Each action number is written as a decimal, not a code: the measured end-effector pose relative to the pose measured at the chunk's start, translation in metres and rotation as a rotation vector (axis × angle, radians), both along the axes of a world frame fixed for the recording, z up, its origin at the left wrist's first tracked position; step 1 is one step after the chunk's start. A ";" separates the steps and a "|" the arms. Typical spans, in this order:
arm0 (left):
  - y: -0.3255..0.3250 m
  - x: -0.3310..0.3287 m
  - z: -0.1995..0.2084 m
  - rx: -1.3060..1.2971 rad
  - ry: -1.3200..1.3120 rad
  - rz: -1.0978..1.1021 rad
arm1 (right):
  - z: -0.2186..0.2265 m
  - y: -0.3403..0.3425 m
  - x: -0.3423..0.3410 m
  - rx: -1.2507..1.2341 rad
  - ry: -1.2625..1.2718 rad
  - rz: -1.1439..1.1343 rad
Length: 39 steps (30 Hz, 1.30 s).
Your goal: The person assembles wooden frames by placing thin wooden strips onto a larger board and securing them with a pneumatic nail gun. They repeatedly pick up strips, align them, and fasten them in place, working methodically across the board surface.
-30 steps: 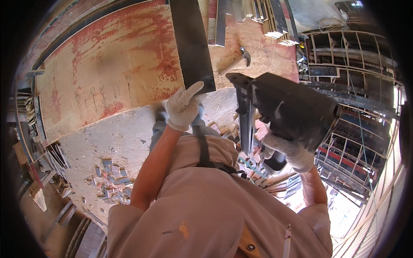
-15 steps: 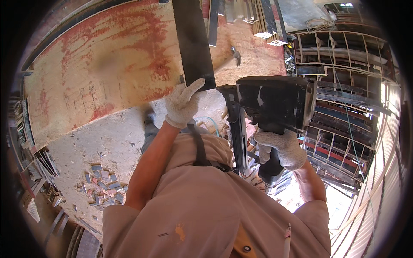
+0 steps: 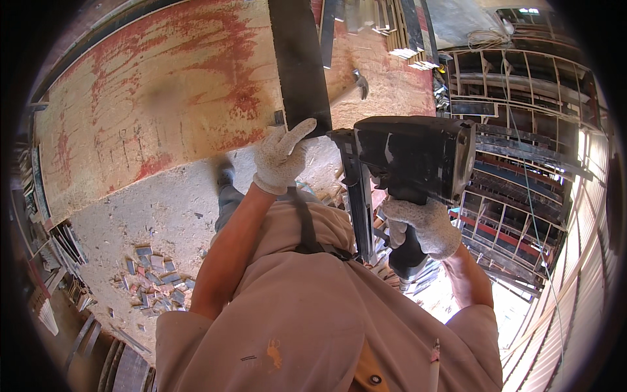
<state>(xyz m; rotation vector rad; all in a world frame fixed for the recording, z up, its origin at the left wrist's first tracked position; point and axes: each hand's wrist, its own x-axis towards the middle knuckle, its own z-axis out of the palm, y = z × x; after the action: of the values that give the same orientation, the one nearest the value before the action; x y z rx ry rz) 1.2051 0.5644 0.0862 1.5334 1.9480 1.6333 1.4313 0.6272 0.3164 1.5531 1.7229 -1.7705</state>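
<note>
A long, narrow dark board (image 3: pixel 299 65) lies over the stained plywood worktop, its near end at the worktop's front edge. My gloved left hand (image 3: pixel 281 157) is closed at that near end, one finger stretched across the board's face. In my gloved right hand (image 3: pixel 428 225) is the grip of a black nail gun (image 3: pixel 411 153), its body lying sideways and its long magazine (image 3: pixel 360 209) running down toward my waist. The gun's nose is at the board's near right corner; whether they touch, I cannot tell. My left fingers' undersides are hidden.
A claw hammer (image 3: pixel 359 85) lies on the worktop (image 3: pixel 163 85), right of the board. Several wood strips (image 3: pixel 398 29) are stacked beyond it. Offcuts (image 3: pixel 157 277) litter the floor at left. Timber racks (image 3: pixel 516 157) stand at right, with a thin cable hanging before them.
The nail gun has shifted slightly left and closer to the board's end. The board and my left hand appear slightly farther right in the view. Both grips look the same.
</note>
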 end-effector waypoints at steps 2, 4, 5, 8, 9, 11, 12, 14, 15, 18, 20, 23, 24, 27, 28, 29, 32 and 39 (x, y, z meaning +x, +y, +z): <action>-0.001 -0.001 0.001 -0.009 -0.016 0.002 | -0.005 -0.001 0.005 0.158 0.026 0.184; 0.001 -0.002 0.003 0.013 -0.030 0.009 | -0.003 0.002 0.004 0.176 0.066 0.249; 0.004 -0.002 0.005 0.040 -0.040 0.017 | -0.002 0.004 0.004 0.174 0.065 0.265; 0.004 -0.003 0.005 0.040 -0.064 0.007 | -0.004 -0.003 0.009 0.149 0.051 0.231; 0.002 -0.003 0.005 0.024 -0.071 0.000 | -0.004 -0.004 0.010 0.110 0.062 0.162; 0.002 -0.002 0.003 0.013 -0.029 0.011 | -0.001 -0.005 0.010 0.054 0.083 0.062; 0.002 -0.002 0.003 0.011 -0.008 0.012 | 0.001 -0.006 0.011 0.035 0.094 0.028; 0.001 -0.002 -0.001 -0.001 -0.052 -0.006 | -0.001 -0.002 0.012 0.215 0.176 0.294; 0.001 -0.002 -0.002 -0.007 -0.073 -0.014 | -0.001 0.000 0.011 0.232 0.172 0.321; 0.002 -0.003 -0.001 0.015 -0.079 -0.032 | -0.002 -0.002 -0.005 0.198 0.204 0.125; 0.002 -0.003 0.001 0.016 -0.084 -0.039 | -0.005 -0.004 -0.008 0.216 0.256 0.059; 0.001 -0.003 0.000 0.013 -0.101 -0.045 | -0.012 -0.002 0.003 0.290 0.276 0.230; 0.000 -0.003 -0.001 0.011 -0.107 -0.047 | -0.011 0.001 0.008 0.275 0.227 0.312; 0.000 -0.004 -0.003 0.005 -0.101 -0.061 | -0.013 -0.002 0.001 0.245 0.263 0.234; 0.000 -0.005 -0.003 0.011 -0.103 -0.064 | -0.014 -0.003 -0.002 0.239 0.268 0.180; 0.000 -0.005 -0.004 0.018 -0.105 -0.066 | -0.014 -0.005 -0.005 0.233 0.273 0.127; -0.001 -0.007 -0.005 0.024 -0.115 -0.079 | -0.007 -0.006 -0.012 0.174 0.220 0.023; 0.000 -0.011 -0.002 0.010 -0.136 -0.159 | 0.034 0.002 -0.034 0.052 0.107 -0.367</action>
<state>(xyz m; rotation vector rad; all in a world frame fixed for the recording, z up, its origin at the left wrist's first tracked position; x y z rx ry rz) 1.1942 0.5648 0.0841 1.4962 1.7056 1.6361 1.3976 0.6291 0.3502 1.9314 1.6206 -2.0231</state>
